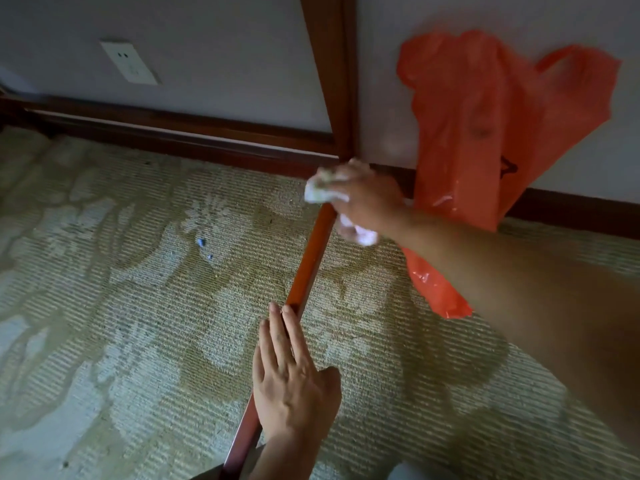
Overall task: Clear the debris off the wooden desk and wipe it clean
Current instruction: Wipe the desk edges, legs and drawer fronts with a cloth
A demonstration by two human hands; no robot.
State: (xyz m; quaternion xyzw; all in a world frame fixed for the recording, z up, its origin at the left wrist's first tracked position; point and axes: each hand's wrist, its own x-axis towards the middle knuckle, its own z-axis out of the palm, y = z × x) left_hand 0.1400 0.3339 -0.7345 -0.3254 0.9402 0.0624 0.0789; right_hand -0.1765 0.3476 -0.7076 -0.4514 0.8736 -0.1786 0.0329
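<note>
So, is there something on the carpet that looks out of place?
Yes. Small blue scraps lie loose on the patterned carpet, left of the wooden rail. They look like dropped debris.

A pale green patterned carpet point(121, 323) with ribbed pile covers the floor, meeting a dark brown wooden baseboard point(180, 133) along a white wall point(207, 46). A white rectangular wall socket point(129, 61) sits low on the wall at left. Small blue scraps point(201, 242) lie on the carpet, well apart from the baseboard.
</note>
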